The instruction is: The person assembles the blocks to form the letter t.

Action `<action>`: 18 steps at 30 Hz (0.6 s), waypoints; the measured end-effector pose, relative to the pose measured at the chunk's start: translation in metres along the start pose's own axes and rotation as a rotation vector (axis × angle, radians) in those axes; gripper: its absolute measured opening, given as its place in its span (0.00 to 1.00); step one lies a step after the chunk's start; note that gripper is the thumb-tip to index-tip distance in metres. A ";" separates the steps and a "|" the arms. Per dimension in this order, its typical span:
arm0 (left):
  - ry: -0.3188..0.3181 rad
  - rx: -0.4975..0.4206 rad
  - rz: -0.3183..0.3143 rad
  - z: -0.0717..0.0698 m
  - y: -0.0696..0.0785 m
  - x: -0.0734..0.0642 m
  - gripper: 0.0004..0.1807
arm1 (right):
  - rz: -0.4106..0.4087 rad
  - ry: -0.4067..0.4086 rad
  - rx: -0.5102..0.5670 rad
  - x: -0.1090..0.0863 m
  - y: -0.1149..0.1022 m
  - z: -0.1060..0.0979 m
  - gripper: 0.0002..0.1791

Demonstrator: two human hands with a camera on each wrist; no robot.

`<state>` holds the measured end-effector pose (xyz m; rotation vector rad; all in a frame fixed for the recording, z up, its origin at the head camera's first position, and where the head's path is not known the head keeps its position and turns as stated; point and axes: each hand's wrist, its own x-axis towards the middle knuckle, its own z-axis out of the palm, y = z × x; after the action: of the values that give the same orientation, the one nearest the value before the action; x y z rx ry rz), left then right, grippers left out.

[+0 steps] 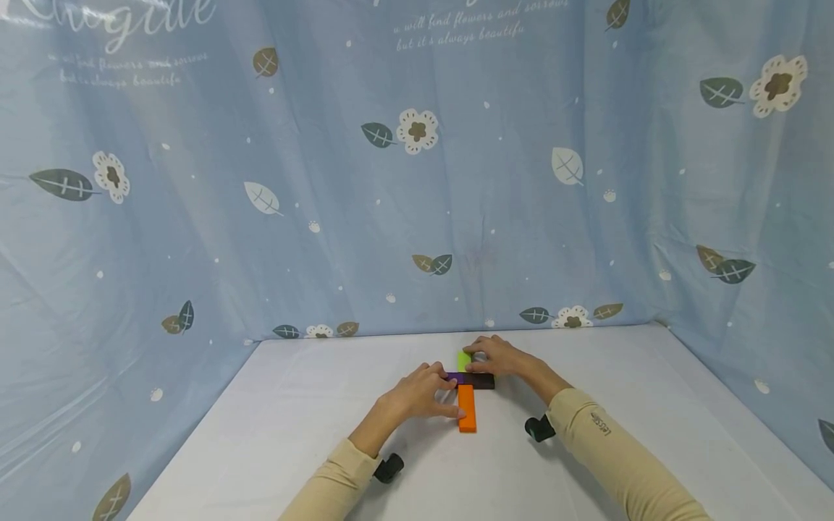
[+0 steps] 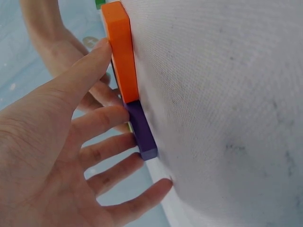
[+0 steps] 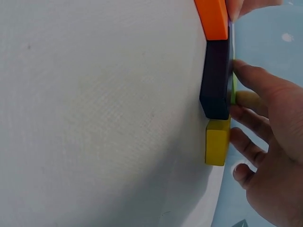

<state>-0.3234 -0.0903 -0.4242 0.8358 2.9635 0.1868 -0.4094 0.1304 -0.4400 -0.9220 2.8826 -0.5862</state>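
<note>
Wooden-looking blocks lie together on the white cloth. An orange block (image 1: pixel 467 411) points toward the near side, its far end against a purple block (image 2: pixel 141 130) and a dark block (image 3: pixel 218 80). Behind them is a lime-green block (image 1: pixel 463 360), partly hidden by fingers. My left hand (image 1: pixel 420 393) touches the orange block with its thumb and the purple block with its index finger, the other fingers spread. My right hand (image 1: pixel 498 357) rests its thumb on the dark block and reaches over the lime-green one. A yellow block (image 3: pixel 217 144) sits by its fingers in the right wrist view.
White cloth (image 1: pixel 260 434) covers the table. A blue patterned curtain (image 1: pixel 339 181) hangs along the back and sides. Black wrist devices (image 1: pixel 389 469) show beneath the sleeves. A bit of green (image 2: pixel 100 4) appears at the left wrist view's top edge.
</note>
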 end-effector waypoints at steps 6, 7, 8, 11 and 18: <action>-0.004 0.011 0.006 -0.001 0.000 0.000 0.41 | 0.024 0.005 0.024 -0.001 -0.001 0.000 0.28; -0.006 0.008 0.006 -0.002 0.000 0.000 0.41 | 0.028 0.005 0.027 -0.001 -0.002 -0.001 0.28; -0.008 0.006 0.006 -0.002 0.000 0.000 0.41 | 0.027 0.005 0.027 -0.001 -0.003 -0.001 0.28; -0.011 0.001 0.006 -0.002 0.000 0.000 0.41 | 0.018 0.004 0.021 -0.002 -0.005 -0.001 0.28; -0.005 0.008 0.013 -0.002 -0.001 0.000 0.41 | 0.008 0.011 0.008 -0.004 -0.007 -0.003 0.28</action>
<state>-0.3241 -0.0912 -0.4227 0.8552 2.9567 0.1734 -0.4033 0.1286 -0.4347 -0.9079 2.8898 -0.6042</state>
